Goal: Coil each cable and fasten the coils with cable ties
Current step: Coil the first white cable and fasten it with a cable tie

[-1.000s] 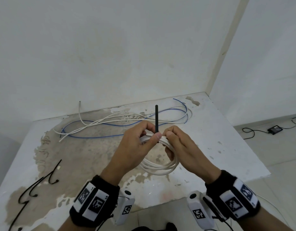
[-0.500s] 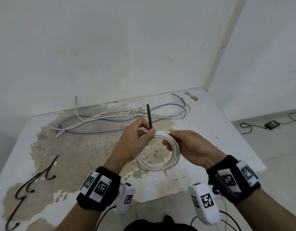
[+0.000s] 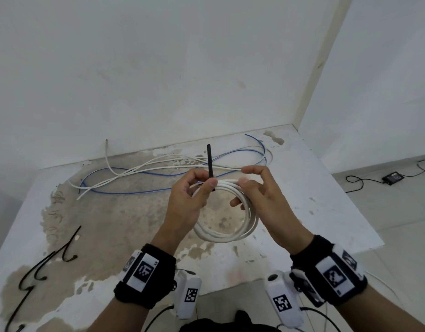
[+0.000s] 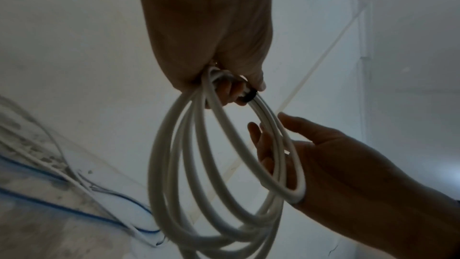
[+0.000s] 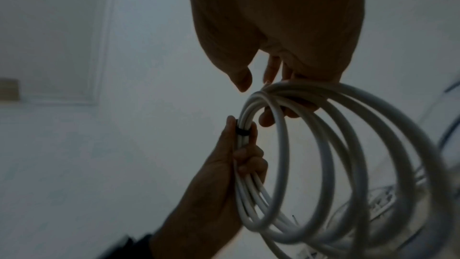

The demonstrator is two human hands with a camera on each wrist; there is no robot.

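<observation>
A white cable coil (image 3: 227, 237) hangs in the air above the table between my hands. My left hand (image 3: 212, 183) pinches the top of the coil together with a black cable tie (image 3: 209, 161) whose tail stands straight up. The tie's band (image 5: 242, 131) wraps the bundled strands, as the right wrist view shows. My right hand (image 3: 243, 175) is just right of the tie with thumb and forefinger apart. Its lower fingers (image 3: 237, 202) reach through the coil, and the strands (image 4: 286, 164) lie across its open palm (image 4: 323, 155).
Loose white cables (image 3: 158, 170) and a blue cable (image 3: 134, 193) lie tangled at the back of the worn white table (image 3: 326, 200). Spare black cable ties (image 3: 51, 259) lie at the front left. A black adapter with its lead (image 3: 393, 177) sits on the floor to the right.
My right hand has let go its pinch beside the tie, slid right along the coil and spread thumb and forefinger. The left hand keeps its hold on coil and tie.
</observation>
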